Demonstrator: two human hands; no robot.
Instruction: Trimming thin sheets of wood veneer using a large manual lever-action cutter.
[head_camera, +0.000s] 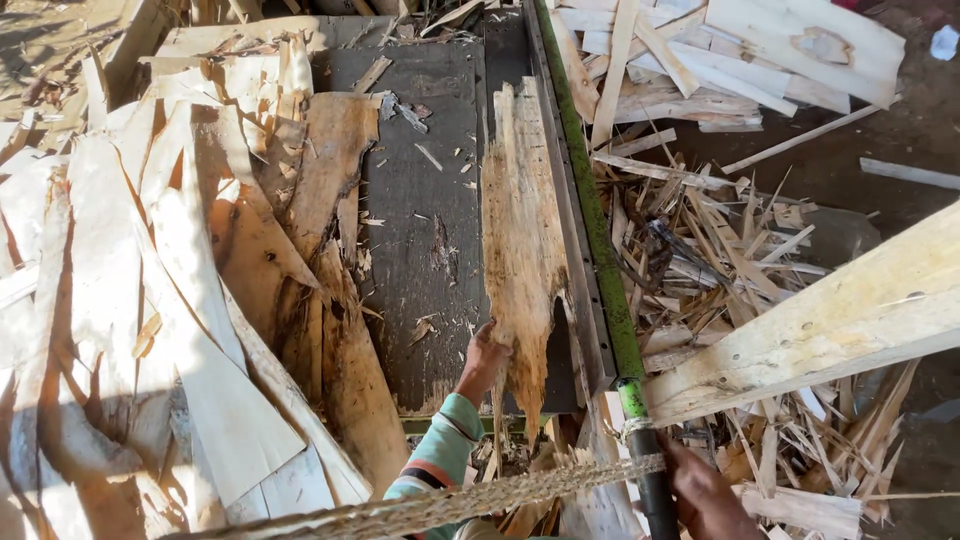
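— What are the hands on?

— The left hand (484, 360) grips the near end of one ragged veneer strip (520, 250), fingers closed on its edge. The strip lies lengthwise on the dark table (410, 200), running toward 12 o'clock, hard against the long blade arm (590, 210). The right hand (705, 495), at 5 o'clock, is wrapped around the black handle (655, 480) of that green arm.

— Anything in the way?

— A braided rope (480, 500) crosses in front of both hands, from 7 o'clock to the handle. Small chips litter the table around the strip.

— And round about?

— At 9 o'clock, a heap of veneer sheets (180, 280), too overlapped to count. At 3 o'clock, a tangle of thin offcuts (720, 260) on the bare earth floor (900, 140), with one pale plank (830, 320) slanting over them. At 1 o'clock, a stack of flat boards (720, 50). Sunlight falls across it all; it looks open-air.

— Counts?

— Two hands, one strip, one arm, one rope, one plank.
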